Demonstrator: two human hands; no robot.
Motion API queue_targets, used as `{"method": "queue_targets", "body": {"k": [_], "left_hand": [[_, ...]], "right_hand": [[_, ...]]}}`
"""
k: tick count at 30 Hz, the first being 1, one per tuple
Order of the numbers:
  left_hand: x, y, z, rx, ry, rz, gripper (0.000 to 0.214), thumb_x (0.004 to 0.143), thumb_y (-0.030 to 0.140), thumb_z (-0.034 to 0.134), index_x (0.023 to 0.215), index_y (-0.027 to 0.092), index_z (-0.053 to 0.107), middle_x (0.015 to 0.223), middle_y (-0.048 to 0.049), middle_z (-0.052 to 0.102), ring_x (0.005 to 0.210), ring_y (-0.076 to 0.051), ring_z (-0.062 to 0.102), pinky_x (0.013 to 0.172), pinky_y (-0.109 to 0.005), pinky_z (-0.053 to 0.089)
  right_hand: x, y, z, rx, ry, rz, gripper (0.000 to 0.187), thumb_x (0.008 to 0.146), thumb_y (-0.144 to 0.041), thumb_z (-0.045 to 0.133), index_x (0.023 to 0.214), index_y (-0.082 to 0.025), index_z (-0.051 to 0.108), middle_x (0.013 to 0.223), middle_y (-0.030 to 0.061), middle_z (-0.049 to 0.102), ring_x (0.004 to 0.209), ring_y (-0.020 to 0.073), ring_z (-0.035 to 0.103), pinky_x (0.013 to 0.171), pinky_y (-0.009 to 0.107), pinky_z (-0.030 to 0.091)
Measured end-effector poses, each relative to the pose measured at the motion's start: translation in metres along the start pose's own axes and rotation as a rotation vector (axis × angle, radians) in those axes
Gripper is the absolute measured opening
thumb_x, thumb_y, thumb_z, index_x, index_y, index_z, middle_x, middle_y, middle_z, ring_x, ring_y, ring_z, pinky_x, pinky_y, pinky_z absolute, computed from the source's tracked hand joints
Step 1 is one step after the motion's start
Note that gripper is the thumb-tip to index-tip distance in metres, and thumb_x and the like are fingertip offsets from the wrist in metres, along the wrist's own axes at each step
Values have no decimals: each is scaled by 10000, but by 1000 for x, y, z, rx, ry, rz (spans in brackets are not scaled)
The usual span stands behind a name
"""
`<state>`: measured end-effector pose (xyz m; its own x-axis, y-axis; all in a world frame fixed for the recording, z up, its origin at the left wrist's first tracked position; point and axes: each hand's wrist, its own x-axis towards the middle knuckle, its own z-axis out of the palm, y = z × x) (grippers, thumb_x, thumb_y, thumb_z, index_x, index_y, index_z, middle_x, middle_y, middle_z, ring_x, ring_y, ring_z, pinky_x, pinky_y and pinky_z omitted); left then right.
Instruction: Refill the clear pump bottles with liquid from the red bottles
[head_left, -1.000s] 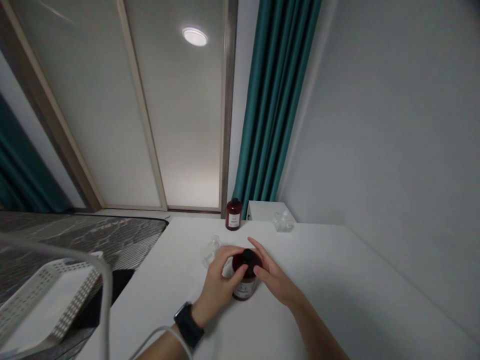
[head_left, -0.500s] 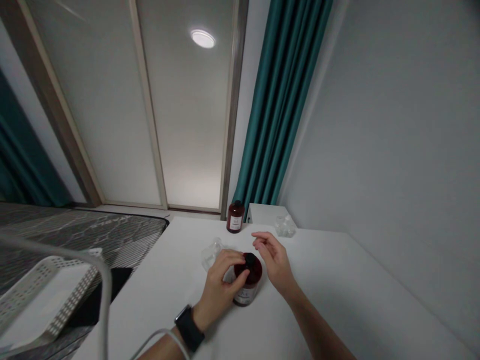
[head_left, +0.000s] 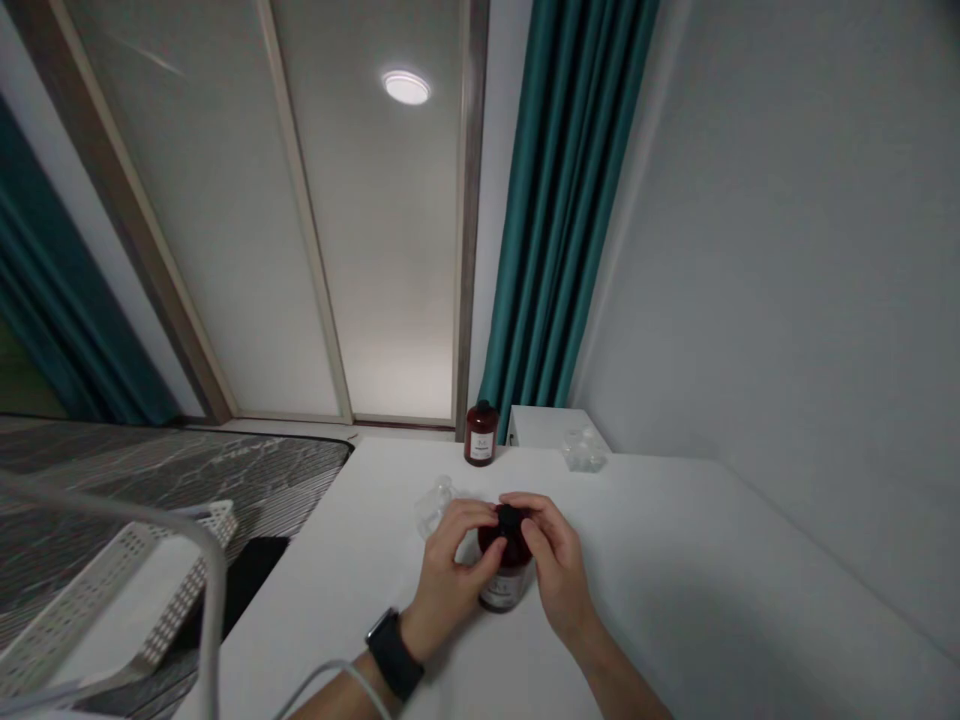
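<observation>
A dark red bottle [head_left: 504, 582] with a black cap [head_left: 509, 517] and a pale label stands on the white table [head_left: 675, 590]. My left hand [head_left: 453, 570], with a dark watch on its wrist, is wrapped round the bottle's left side. My right hand [head_left: 553, 565] is curled against the bottle's right side, its fingertips pinched at the cap. A second dark red bottle [head_left: 480, 433] stands at the table's far edge, out of reach of both hands.
A clear plastic container [head_left: 434, 504] lies just beyond my left hand. Another clear object [head_left: 585, 448] sits at the back beside a small white box [head_left: 544, 426]. A white perforated basket [head_left: 127, 590] is at the left over a grey patterned mattress. Teal curtains hang behind.
My right hand, lifted off and open half a second ago, has come back onto the bottle's cap. The left hand has kept its hold. The view has shifted slightly.
</observation>
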<state>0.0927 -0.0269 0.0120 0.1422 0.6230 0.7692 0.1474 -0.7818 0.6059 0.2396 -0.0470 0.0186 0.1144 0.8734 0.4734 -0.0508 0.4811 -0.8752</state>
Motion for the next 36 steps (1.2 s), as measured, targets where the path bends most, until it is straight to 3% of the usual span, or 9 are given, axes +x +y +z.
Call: {"method": "queue_targets", "body": {"k": [3,10,17,22,26,32,36], "left_hand": [[0,-2,0,7,7,11,159,859,118,634,987,211,640,956,-56,692,915,-206,653,801,-347,548],[1,0,-1,31,19,13,185,854,130,633,1017,214,653,956,-62,707,900,-213,665,793,-354,555],[0,-1,-1,38,15,20,186,853,128,635,1016,216,655,965,-61,704,906,-210,661,797,-350,555],[0,-1,-1,34,12,15,189,854,122,633,1017,216,650,973,-60,702,917,-208,660,806,-349,554],[1,2,-1,42,-7,-12,150,860,144,629,991,211,655,957,-66,700,903,-215,660,790,-356,559],[1,0,-1,38,8,-1,146,857,136,628,981,211,647,947,-64,694,896,-212,657,786,-354,559],[1,0,0,23,9,17,190,854,113,629,1010,220,644,962,-57,693,905,-206,654,796,-341,550]], "right_hand": [[1,-1,-2,-68,16,-86,220,931,-364,531,962,-239,709,993,63,642,983,232,603,876,353,475],[-1,5,-3,60,19,53,246,926,-369,546,1109,-233,639,1048,72,694,1008,243,634,904,376,475],[1,-2,-3,-73,29,-66,209,910,-344,547,976,-235,712,976,66,638,943,231,606,842,359,494],[-2,0,-2,10,63,-5,229,914,-349,561,1098,-233,632,1026,72,687,984,231,639,899,372,492],[-3,2,3,34,-12,32,194,915,-342,561,1057,-227,626,1036,79,692,986,230,645,914,379,504],[0,5,1,-57,-4,-79,178,900,-309,572,1029,-237,672,1036,69,609,1001,221,605,898,356,506],[-2,6,3,12,-13,12,247,886,-314,602,1124,-249,616,1062,63,654,1010,220,631,919,361,508]]}}
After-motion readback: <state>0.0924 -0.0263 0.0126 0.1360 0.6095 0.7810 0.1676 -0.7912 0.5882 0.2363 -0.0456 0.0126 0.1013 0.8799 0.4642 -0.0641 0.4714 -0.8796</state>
